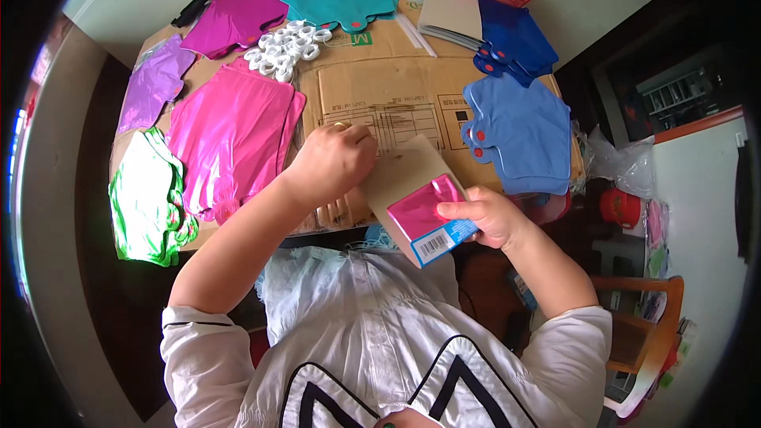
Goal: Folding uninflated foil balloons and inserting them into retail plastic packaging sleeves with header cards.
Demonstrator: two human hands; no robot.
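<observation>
Foil balloons, green (pixel 147 198) and pink (pixel 230 131), are sitting flat on the worktop (pixel 380 87), looking unpacked as yet. Left hand (pixel 333 162) is curling over the card sleeve's (pixel 404 178) top edge; right hand (pixel 487 214) is pinching the folded pink balloon (pixel 424 214) on it, seemingly midway. Blue stack (pixel 523 131) is waiting too.

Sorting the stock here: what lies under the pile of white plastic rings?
The white plastic rings rest on flattened brown cardboard, beside the magenta foil balloon. Whatever lies beneath the cardboard is covered.
</observation>
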